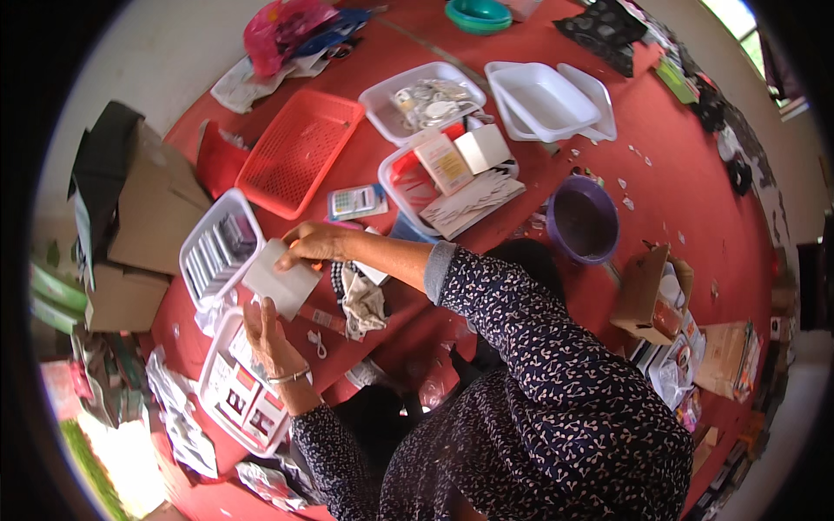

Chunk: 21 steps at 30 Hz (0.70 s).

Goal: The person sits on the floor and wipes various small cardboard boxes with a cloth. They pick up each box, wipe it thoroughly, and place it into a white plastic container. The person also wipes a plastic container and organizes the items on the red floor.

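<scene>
White card sleeve (280,280), flat and blank-faced, held up over red table (695,174) between both hands, just in front of white slotted basket (217,247). Right hand (314,243) pinching sleeve's upper right edge, thumb and fingers closed on it, something small and orange showing at fingertips, too small to tell what. Left hand (265,334) under sleeve's lower edge, fingers up against it, gripping from below; thin bangle (289,377) on wrist. Both sleeves dark with small pale print.

White slotted basket packed with upright dark packets. Second white basket (248,395) below left hand, holding flat printed cards with red and black marks. Crumpled grey cloth (363,304) on table just under right forearm. Red mesh tray (300,152) upside down or tilted, cannot tell which, just beyond slotted basket. Small calculator-like packet (356,202) beside red tray. White tub (452,174) further out, stacked with boxes and white card pieces; another clear tub (426,102) behind it with shiny small items. Empty-looking white trays (547,100) nested at far right. Purple bowl (584,221) near right elbow. Brown cardboard boxes (148,217) at left edge, open small carton (647,295) at right. Pink bag (282,30) and teal bowl (478,13) at far end.
</scene>
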Available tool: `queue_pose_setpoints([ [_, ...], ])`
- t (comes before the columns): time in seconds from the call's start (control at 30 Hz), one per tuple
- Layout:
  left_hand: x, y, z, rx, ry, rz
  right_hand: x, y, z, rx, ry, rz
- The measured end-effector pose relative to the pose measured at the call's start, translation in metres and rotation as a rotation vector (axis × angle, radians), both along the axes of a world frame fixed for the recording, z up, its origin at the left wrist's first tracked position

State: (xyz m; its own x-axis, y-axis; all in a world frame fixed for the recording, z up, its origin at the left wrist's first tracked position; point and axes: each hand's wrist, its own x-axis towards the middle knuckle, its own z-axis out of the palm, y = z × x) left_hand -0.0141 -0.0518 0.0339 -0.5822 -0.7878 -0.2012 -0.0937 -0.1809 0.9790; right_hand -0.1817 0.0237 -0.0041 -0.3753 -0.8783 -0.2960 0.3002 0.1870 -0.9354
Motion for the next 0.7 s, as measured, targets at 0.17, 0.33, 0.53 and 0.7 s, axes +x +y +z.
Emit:
queue_pose_setpoints([
  [0.17, -0.007, -0.002, -0.023, 0.184, 0.194, -0.298, -0.005, 0.021, 0.042, 0.034, 0.267, 0.161],
  [0.33, -0.012, -0.007, -0.036, 0.541, 0.281, -0.171, -0.077, 0.108, 0.040, 0.109, 0.557, -0.114],
  [0.53, -0.014, -0.014, -0.037, 0.662, 0.381, 0.012, -0.205, 0.391, -0.023, 0.960, 0.719, -1.555],
  [0.7, -0.009, -0.022, -0.043, 0.603, 0.395, 0.005, -0.239, 0.440, -0.046, 0.783, 0.086, -1.597],
])
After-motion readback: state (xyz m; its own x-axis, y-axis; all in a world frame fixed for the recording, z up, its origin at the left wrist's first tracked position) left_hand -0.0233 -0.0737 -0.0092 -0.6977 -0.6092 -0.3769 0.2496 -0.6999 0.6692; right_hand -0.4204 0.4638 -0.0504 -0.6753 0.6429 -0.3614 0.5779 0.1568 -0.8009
